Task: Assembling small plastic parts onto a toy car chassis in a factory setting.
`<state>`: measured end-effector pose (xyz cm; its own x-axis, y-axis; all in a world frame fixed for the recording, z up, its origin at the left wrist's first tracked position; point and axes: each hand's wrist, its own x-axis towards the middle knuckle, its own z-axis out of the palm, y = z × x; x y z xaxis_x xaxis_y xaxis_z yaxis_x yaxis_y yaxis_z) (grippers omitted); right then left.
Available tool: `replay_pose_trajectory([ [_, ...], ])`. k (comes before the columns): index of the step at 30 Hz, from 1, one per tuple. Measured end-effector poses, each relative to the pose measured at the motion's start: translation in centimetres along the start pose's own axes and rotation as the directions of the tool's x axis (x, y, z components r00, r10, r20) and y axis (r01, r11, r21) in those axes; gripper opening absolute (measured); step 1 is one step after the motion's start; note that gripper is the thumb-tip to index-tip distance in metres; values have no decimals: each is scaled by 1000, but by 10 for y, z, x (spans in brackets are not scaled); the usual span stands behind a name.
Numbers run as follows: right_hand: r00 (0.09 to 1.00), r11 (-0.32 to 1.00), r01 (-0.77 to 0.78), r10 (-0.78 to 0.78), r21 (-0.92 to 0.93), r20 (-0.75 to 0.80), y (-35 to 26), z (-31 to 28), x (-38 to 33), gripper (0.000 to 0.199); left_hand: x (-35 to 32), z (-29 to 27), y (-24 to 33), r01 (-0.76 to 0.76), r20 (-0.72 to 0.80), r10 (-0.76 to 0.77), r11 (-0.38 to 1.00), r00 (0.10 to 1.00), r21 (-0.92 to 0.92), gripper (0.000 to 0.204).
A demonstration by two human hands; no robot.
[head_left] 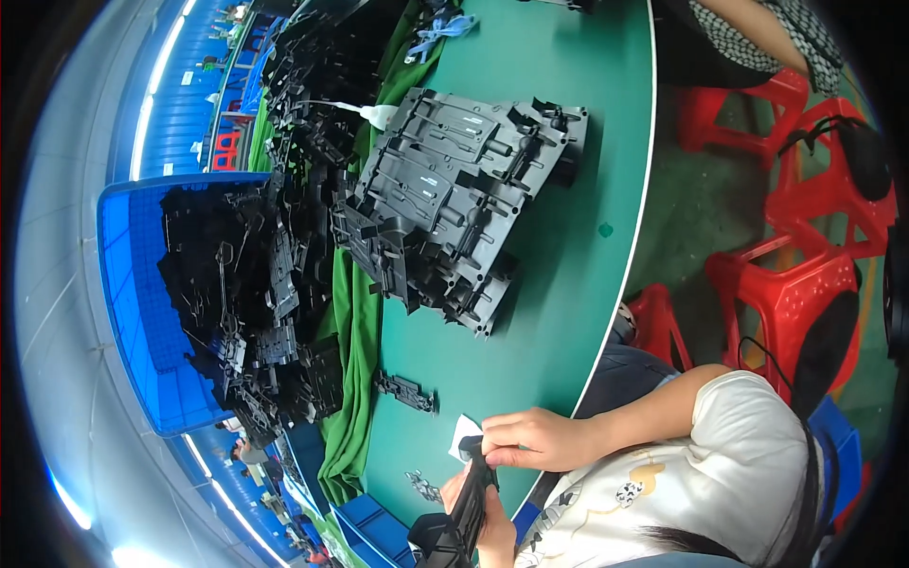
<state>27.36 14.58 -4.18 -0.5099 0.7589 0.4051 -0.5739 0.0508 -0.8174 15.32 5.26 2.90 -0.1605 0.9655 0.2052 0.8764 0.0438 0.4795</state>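
Near the lower edge, my left hand [490, 528] is wrapped round a long black plastic part [466, 516], which stands tilted. The fingers of my right hand [535, 439] are closed at the part's upper end. A small white piece [463, 434], like cloth or paper, shows beside those fingertips; whether they grip it too is hard to see. Just beyond my hands lie a small black plastic piece [407, 391] and a grey, openwork piece [423, 486] on the green tabletop [568, 312].
Large dark-grey moulded panels [445, 189] are stacked on the table. A green cloth [348, 379] runs along its left edge, beside a blue crate [142, 284] piled with black parts. Red stools [786, 293] stand to the right; another person's arm [753, 33] shows at the top right.
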Motion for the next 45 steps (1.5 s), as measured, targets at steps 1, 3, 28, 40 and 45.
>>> replay_pose_trajectory([
  [1, 1000, 1000, -16, 16, -2, 16, 0, 0, 0, 14, -3, 0, -2, 30, 3, -30, 999, 1000, -21, 20],
  [3, 998, 999, -39, 39, -8, 49, -1, 0, 2, 14, -7, 1, -6, 56, 2, -56, 997, 998, -45, 20],
  [28, 920, 961, -181, 241, -210, 309, -5, 51, 4, 12, -39, -23, -21, -16, -144, -47, 914, 988, -406, 20],
  [40, 747, 873, -241, 446, -424, 493, 14, 133, 3, 11, -116, -33, -74, -17, -408, -249, 836, 878, -548, 27],
  [45, 659, 843, -230, 503, -487, 559, 22, 152, 9, 11, -134, -31, -87, -25, -449, -346, 769, 824, -639, 28],
])
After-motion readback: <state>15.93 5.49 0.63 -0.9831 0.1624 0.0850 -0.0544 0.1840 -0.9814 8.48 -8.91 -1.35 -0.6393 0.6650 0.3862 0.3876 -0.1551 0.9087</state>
